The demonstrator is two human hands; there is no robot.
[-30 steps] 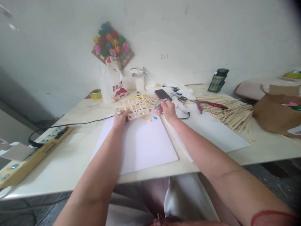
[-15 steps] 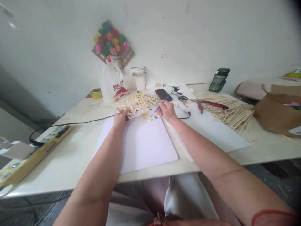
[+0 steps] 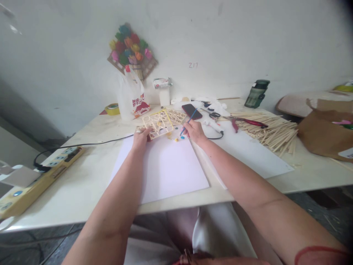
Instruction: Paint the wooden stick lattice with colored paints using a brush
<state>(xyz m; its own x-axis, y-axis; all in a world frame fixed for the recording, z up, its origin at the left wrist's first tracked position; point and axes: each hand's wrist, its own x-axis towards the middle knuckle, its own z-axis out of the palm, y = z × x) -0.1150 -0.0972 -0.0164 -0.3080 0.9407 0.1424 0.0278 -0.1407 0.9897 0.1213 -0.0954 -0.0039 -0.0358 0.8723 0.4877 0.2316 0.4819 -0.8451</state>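
My left hand (image 3: 142, 137) grips the lower left corner of a small wooden lattice frame (image 3: 158, 124), tilted above the white paper. Part of the frame's top and right edges is yellow. In my right hand (image 3: 194, 130) is a thin blue paintbrush (image 3: 190, 119), its tip pointing down at dabs of paint. A yellow dab (image 3: 177, 140) and a blue dab (image 3: 182, 137) lie near that tip. More lattice pieces (image 3: 178, 115) rest behind the held frame. The white paper sheet (image 3: 165, 173) lies under both hands.
Behind my right hand lie a phone (image 3: 192, 111), scissors (image 3: 214, 115) and a white glue gun (image 3: 214, 127). Red-handled pliers (image 3: 250, 122) rest on loose wooden sticks (image 3: 271, 134). A power strip (image 3: 44, 180), plastic bag (image 3: 132, 97), yellow tape (image 3: 112, 109) and green bottle (image 3: 257, 94) stand around.
My right hand has shifted slightly left and down, bringing the brush tip closer to the yellow dab. The brush stands a little steeper. My left hand and the frame stay nearly still.
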